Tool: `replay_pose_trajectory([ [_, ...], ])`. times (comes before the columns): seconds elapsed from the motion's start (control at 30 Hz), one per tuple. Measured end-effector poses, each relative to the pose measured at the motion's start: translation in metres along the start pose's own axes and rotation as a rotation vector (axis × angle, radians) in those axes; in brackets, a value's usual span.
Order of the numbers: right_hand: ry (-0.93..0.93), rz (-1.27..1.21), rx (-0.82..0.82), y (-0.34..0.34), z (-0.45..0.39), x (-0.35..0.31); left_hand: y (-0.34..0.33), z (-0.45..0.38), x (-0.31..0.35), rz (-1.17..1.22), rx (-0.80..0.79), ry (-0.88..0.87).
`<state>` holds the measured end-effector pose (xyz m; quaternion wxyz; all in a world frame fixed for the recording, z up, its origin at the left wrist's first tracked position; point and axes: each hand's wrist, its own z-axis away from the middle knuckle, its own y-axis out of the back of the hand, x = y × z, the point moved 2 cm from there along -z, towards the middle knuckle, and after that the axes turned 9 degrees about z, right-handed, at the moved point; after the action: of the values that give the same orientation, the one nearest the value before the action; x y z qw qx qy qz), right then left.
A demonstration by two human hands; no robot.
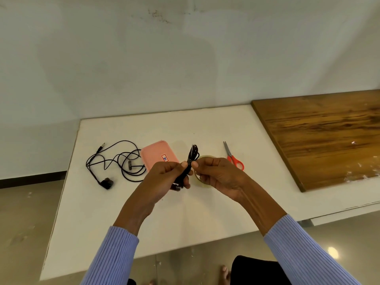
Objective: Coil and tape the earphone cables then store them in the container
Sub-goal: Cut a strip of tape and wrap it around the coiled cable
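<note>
Both hands are raised above the white table (185, 223), meeting over its middle. The left hand (162, 182) is curled round the lower half of a coiled black earphone cable (190, 163), fingers and thumb clamped on the bundle. The right hand (218, 177) pinches the same bundle at its waist with thumb and forefinger, and a roll of clear tape (202, 177) appears to hang on or within its lower fingers; the exact hold on the roll cannot be told. The bundle's long axis runs from near-left, where the earbuds protrude below the left hand, to far-right, where the loop end stands free above both grips. The binding point lies between the two thumbs, equally close to either hand. Judgement: taping of this bundle is in hand and storage is not yet done. The pink container (158, 156) lies on the table just beyond the left hand, lid shut, so it will need opening first; the left hand is the nearer to it. A second earphone (117, 161) lies loose and uncoiled at far left, touching the container's left edge. Red-handled scissors (233, 158) lie to the right, partly hidden by the right hand. A wooden board (320, 136) occupies the far right, well apart. Nothing stands between the bundle and the container.
</note>
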<state>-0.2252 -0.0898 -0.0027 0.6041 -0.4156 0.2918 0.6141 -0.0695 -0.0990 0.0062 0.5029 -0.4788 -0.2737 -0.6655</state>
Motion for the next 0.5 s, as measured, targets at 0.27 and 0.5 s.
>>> replay_pose_trajectory([
  [0.27, 0.094, 0.002, 0.116, -0.006, 0.01, -0.012, -0.005, 0.005, 0.013, 0.006, 0.136, -0.207],
  [0.5, 0.17, -0.006, -0.022, -0.007, 0.032, -0.039, -0.008, 0.013, 0.029, 0.213, 0.06, -0.22],
])
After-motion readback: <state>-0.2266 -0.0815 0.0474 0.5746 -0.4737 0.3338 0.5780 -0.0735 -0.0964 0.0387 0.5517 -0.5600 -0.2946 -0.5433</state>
